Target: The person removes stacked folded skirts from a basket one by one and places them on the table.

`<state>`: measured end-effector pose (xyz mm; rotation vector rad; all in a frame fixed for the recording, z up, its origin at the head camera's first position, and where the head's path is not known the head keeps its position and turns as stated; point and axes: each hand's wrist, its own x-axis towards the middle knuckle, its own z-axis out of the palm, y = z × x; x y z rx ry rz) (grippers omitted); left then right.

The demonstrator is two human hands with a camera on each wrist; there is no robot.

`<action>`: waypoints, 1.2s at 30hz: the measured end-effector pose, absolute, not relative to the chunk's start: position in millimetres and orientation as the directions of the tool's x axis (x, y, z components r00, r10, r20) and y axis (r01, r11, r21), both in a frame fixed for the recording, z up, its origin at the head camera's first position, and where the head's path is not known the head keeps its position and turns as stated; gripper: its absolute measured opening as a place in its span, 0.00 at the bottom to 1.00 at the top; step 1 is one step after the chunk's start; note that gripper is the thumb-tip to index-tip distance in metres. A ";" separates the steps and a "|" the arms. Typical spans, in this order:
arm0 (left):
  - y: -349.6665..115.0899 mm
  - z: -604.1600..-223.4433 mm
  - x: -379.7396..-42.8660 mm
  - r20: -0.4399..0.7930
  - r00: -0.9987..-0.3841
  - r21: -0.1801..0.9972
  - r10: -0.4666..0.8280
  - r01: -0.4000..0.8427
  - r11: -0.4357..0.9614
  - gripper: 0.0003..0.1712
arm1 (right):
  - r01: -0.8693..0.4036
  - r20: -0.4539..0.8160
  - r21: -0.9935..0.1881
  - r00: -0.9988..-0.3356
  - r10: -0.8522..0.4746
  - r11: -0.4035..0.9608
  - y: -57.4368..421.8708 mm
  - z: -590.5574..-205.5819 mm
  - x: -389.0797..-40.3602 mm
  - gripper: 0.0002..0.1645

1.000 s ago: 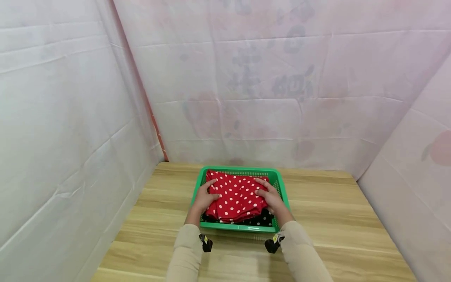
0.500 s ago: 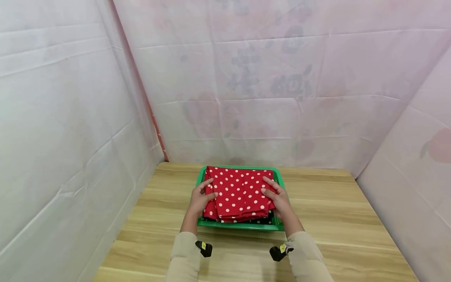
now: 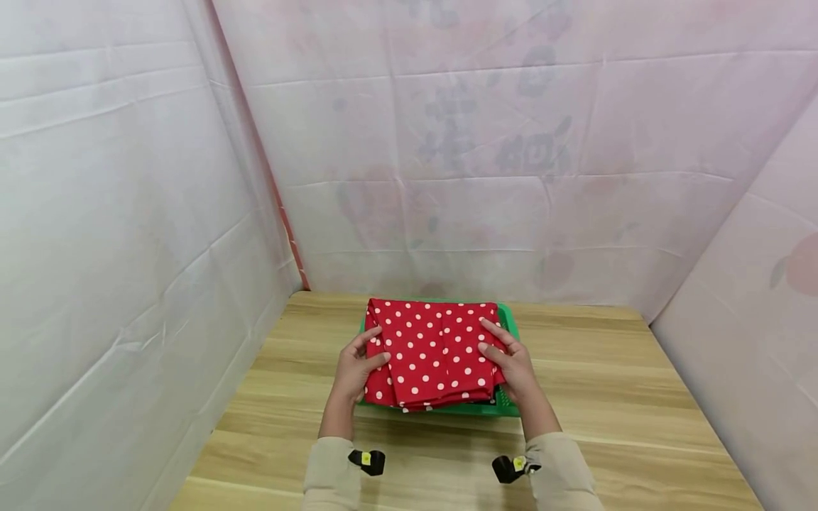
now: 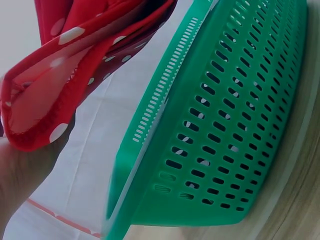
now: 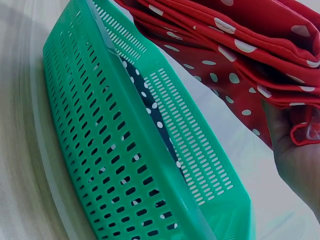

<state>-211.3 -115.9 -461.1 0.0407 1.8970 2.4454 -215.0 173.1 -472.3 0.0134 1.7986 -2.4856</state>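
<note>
1. Sleeves point(image 3: 334, 477), beige, cover both forearms just behind the hands; a black device point(image 3: 375, 463) sits at the inner side of each wrist.
2. Left hand point(image 3: 355, 369): partly closed, gripping the left end of the red cloth point(image 3: 424, 348), thumb laid on top.
3. Right hand point(image 3: 516, 365): matching grip on the right end, thumb and one finger on top. Remaining fingers are mostly hidden beneath, probably curled under.
4. Red cloth: white-dotted, folded in several layers, spanning the gap between the hands. Wrist views show it raised above the basket rim.
5. Green basket point(image 4: 225, 125): below the hands and the red cloth, slotted sides, upright.
6. Dark cloth point(image 5: 151, 110), white-dotted: inside the basket, lower than the hands.
7. Wood-grain table point(image 3: 607, 369): under the basket, extending out past both hands.
8. Pale sheeting point(image 3: 473, 213), creased and faintly printed: beyond the hands and to either side. Red strip point(image 3: 275, 191) runs down the far corner, forward and left of the left hand.
</note>
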 end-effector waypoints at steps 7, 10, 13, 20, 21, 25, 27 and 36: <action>-114.6 -474.9 -215.0 -0.024 -0.999 0.971 0.031 -0.031 -0.238 0.30 | 0.069 -0.051 -0.941 -0.997 -0.065 -0.332 173.4 -476.7 -212.8 0.32; -105.9 -485.1 -213.1 -0.031 -0.999 0.966 0.015 -0.034 -0.255 0.30 | 0.044 -0.018 -0.939 -0.997 -0.077 -0.341 178.9 -478.9 -207.3 0.32; -94.3 -490.2 -207.3 -0.023 -1.000 0.961 0.011 -0.026 -0.276 0.30 | 0.011 0.023 -0.933 -0.996 -0.092 -0.359 187.4 -480.9 -200.4 0.32; -78.8 -494.3 -197.6 0.021 -0.998 0.951 0.060 0.001 -0.309 0.30 | -0.021 0.061 -0.938 -0.992 -0.107 -0.347 206.6 -483.0 -189.3 0.31; -77.5 -495.2 -197.1 0.041 -0.996 0.950 0.075 0.015 -0.312 0.30 | -0.019 0.058 -0.939 -0.993 -0.105 -0.343 208.9 -482.8 -188.4 0.30; -70.8 -499.3 -196.5 0.114 -0.984 0.940 0.134 0.064 -0.334 0.28 | -0.027 0.065 -0.940 -0.993 -0.099 -0.340 218.1 -482.1 -185.4 0.30; -67.0 -500.6 -196.3 0.125 -0.980 0.934 0.153 0.065 -0.351 0.28 | -0.039 0.077 -0.940 -0.992 -0.100 -0.340 222.8 -482.2 -183.7 0.30; -46.7 -499.2 -192.6 0.049 -0.985 0.920 0.165 -0.020 -0.391 0.31 | -0.055 0.093 -0.943 -0.991 -0.101 -0.328 243.2 -485.5 -176.6 0.29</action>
